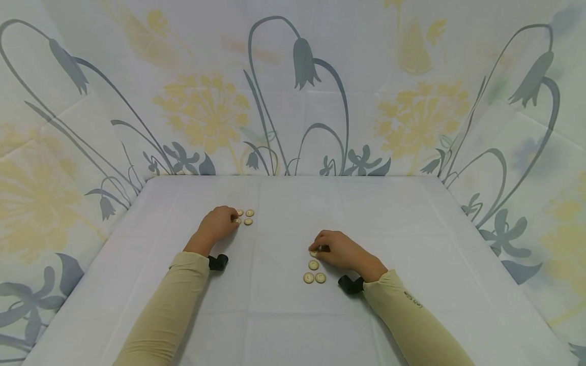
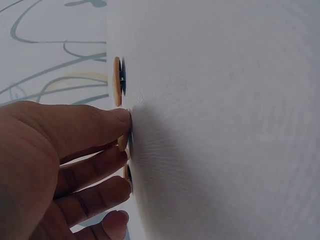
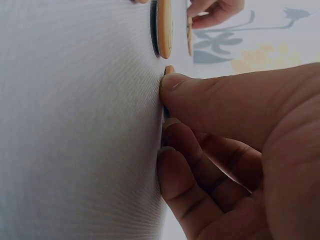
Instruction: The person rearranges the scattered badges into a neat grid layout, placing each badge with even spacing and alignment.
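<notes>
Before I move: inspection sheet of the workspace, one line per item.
Surface: white cloth, faint fold lines.
Job's things: left disc group, four visible, two partly hidden; right disc group, four visible, one partly hidden.
Clutter: nothing seen.
Left grip: pinches a left-group disc.
Right grip: pinches the farthest right-group disc.
Cables: nothing seen.
Surroundings: flower-patterned backdrop behind and at both sides.
</notes>
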`<state>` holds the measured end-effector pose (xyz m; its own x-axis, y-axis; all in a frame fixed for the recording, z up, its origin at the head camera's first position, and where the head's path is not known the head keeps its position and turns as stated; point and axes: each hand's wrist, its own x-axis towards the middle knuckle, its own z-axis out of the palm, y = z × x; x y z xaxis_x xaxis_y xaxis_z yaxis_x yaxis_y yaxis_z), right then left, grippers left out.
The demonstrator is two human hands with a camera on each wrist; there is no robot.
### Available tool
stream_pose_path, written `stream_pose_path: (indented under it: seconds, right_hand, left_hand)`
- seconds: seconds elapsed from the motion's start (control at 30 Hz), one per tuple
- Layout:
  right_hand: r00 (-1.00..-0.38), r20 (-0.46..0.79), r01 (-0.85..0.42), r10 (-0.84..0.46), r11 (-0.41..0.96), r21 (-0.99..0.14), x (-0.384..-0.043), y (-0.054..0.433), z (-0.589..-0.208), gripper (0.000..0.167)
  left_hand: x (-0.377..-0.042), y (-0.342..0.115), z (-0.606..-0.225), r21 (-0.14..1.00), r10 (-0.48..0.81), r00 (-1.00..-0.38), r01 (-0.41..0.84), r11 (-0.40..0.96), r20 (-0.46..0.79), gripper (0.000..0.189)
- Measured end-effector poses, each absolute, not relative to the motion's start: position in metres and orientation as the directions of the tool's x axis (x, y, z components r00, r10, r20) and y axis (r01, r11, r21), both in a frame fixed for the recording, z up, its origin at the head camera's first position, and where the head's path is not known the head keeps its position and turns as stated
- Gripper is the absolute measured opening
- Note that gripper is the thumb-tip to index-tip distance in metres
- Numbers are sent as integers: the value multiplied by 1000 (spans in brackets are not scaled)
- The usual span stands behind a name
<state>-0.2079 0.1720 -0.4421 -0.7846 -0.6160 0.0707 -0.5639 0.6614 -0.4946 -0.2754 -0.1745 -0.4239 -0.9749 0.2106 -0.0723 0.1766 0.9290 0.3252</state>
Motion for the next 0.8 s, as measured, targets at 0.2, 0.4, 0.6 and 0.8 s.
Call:
stream_pose_path:
  seconds: [0.2,0.4,0.6,0.8]
  right_hand:
    - [-781,75,-569,-620,657,-494,-208,172,-443,19]
    - [-793,49,-543,-607,668,-509,-206,171,-441,19]
    - [-789,59,-555,-611,668,-496,-206,171,-441,19]
    - [-794,56,-547,-605,671,-500,-207,172,-441,19]
  left_hand:
    - [-276,-174,-424,327,212,-974,176,928,-76,31]
    - [-274,-174,-425,331,204,-975,164,929,-90,31]
    - [-273,-174,-425,342,204,-976,165,925,-81,32]
    - [-273,-173,-424,350,206,-974,162,922,-92,34]
